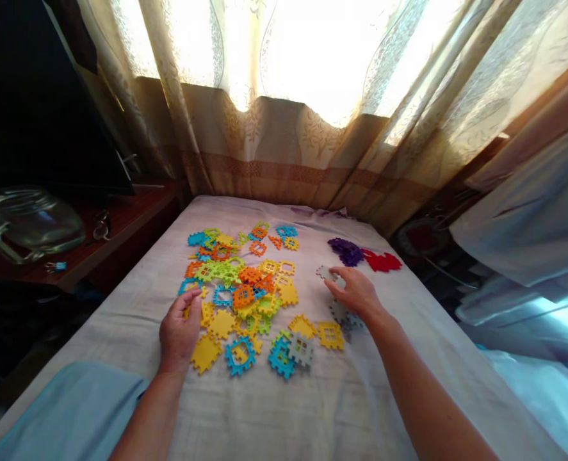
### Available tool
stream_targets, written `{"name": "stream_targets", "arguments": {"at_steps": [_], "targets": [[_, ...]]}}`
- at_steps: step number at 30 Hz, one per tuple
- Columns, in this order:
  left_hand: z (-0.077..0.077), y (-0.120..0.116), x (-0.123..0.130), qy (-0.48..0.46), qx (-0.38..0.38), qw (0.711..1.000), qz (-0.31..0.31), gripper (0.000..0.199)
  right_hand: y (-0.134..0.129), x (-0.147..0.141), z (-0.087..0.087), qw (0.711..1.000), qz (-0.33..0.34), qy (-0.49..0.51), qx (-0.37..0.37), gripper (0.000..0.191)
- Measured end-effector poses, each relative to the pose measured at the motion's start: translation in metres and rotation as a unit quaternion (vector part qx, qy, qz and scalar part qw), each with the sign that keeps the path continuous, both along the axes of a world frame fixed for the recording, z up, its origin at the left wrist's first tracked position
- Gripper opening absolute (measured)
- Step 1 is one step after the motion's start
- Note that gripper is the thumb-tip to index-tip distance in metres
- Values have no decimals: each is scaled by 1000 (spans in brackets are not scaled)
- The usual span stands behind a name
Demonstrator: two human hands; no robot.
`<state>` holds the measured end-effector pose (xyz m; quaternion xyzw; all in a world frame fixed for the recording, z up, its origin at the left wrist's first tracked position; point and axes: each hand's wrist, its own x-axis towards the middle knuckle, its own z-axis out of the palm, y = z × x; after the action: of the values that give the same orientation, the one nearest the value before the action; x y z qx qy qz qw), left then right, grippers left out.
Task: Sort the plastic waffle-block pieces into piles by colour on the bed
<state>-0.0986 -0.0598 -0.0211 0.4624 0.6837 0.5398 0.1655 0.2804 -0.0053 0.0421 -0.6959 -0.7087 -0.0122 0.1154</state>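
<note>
My right hand (355, 291) is over the right side of the bed-like surface, with thumb and fingertips closed on a light grey interlocking tile (324, 273). Beneath that wrist lie more grey tiles (340, 312), partly hidden by the arm. My left hand (180, 330) sits at the left edge of a mixed pile, fingers loosely curled and thumb apart, beside yellow tiles (221, 324). Orange window-shaped tiles (243, 296), green tiles (211, 270) and blue frame tiles (240, 356) overlap in the pile. One grey window tile (301, 349) leans on a blue tile (280, 357).
Purple tiles (346, 251) and red tiles (382, 261) form separate heaps at the far right. On the left, a dark wooden table (139, 208) holds a glass jug (34, 224), glasses (102, 225) and a dark screen (38, 102). Curtains (288, 147) hang behind the pale sheet (284, 416).
</note>
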Motion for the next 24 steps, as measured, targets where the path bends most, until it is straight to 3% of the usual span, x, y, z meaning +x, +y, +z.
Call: {"name": "stream_targets", "arguments": {"at_steps": [3, 6, 12, 18, 24], "targets": [[0, 1, -1, 6, 4, 1000, 1, 36, -29, 28, -10, 999, -34, 6, 8, 38], [-1, 2, -1, 11, 10, 1000, 2, 36, -50, 37, -22, 999, -47, 12, 11, 42], [-2, 2, -1, 16, 2, 1000, 5, 40, -69, 27, -51, 998, -50, 20, 37, 80], [-2, 2, -1, 22, 12, 1000, 3, 38, -44, 41, -74, 996, -26, 70, 51, 79], [2, 0, 1, 7, -11, 1000, 8, 39, -6, 43, -79, 994, 21, 91, 51, 81]]}}
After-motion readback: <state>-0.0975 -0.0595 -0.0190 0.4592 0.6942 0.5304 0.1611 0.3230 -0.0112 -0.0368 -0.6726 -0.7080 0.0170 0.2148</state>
